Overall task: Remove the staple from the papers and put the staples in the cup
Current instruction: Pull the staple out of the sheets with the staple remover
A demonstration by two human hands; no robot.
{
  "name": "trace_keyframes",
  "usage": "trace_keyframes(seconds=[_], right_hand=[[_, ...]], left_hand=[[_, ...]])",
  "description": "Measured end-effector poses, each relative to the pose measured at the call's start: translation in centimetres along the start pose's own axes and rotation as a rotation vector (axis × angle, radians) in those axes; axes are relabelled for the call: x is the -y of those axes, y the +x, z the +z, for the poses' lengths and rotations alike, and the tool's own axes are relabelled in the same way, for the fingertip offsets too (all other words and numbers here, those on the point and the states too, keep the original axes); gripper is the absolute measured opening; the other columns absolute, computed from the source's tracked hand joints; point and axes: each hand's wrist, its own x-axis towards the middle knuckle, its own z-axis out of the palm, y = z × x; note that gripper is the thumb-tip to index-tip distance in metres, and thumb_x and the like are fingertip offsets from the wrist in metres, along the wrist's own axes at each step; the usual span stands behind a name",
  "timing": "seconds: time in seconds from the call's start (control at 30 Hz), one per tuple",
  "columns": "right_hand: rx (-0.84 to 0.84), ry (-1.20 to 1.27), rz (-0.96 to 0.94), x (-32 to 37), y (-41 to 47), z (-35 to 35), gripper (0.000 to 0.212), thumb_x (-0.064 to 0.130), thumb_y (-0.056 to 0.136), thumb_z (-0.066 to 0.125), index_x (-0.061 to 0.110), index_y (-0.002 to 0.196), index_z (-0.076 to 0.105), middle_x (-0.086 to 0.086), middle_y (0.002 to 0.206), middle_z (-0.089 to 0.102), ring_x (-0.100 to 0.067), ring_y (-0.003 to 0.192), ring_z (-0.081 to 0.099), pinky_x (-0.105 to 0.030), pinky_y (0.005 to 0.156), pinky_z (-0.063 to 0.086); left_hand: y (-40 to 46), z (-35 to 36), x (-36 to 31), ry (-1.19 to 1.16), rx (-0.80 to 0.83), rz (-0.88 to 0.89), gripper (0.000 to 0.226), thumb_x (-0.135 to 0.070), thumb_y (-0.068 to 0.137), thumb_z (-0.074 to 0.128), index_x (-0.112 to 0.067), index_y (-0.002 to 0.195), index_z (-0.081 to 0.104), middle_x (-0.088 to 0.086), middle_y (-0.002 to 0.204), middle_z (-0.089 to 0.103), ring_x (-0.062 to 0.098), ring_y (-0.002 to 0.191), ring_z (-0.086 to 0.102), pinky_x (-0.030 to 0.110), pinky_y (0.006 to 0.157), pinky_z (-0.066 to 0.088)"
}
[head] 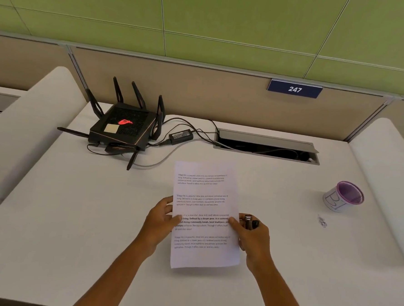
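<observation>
- Head view: a pale desk (74,216) under a green wall; the cup (343,197) stands well off to the right.
- Left hand (159,221) pinches the papers (204,217); right hand (255,236) grips their other edge plus a staple remover (248,222).
- No staple is visible; best find it first, then pry gently.

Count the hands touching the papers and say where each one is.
2. The left hand grips the left edge of the papers; the right hand grips the right edge while also holding a small dark tool, likely the staple remover.
</observation>
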Motion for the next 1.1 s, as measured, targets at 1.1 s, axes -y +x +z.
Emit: trace_keyframes(seconds=[1.1], right_hand=[[-0.117, -0.777, 0.006, 0.4, 18.1, 8.7, 0.022, 0.038, 0.086, 0.076, 0.028, 0.099, 0.061, 0.015, 0.093, 0.062, -0.015, 0.085, 0.063, -0.029, 0.068, 0.046]], left_hand=[[19.8, 0.4, -1.5, 0.664, -0.183, 0.102, 0.059, -0.021, 0.092, 0.081, -0.018, 0.145, 0.055, 0.01, 0.143, 0.052, 0.031, 0.132, 0.055, 0.043, 0.099, 0.059]])
